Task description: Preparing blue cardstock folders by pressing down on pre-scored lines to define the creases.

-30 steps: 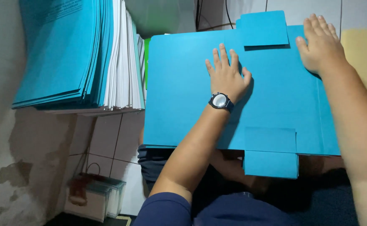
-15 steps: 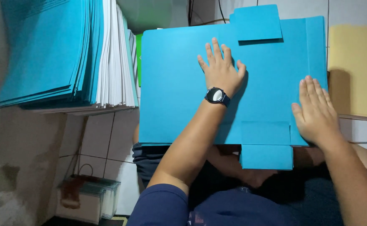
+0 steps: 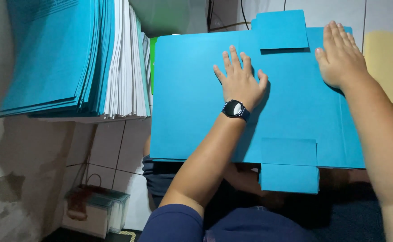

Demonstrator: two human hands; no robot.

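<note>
Left hand (image 3: 239, 83): bare, five fingers (image 3: 234, 58) visible, no rings. Watch (image 3: 235, 109) on the wrist just below the fingers' base: dark band, round dark case, pale reflective face. Left forearm bare down to a navy short sleeve (image 3: 172, 224) at the upper arm. Right hand (image 3: 340, 58): bare, no watch or rings; forearm bare. Dark navy clothing across the lap.
</note>
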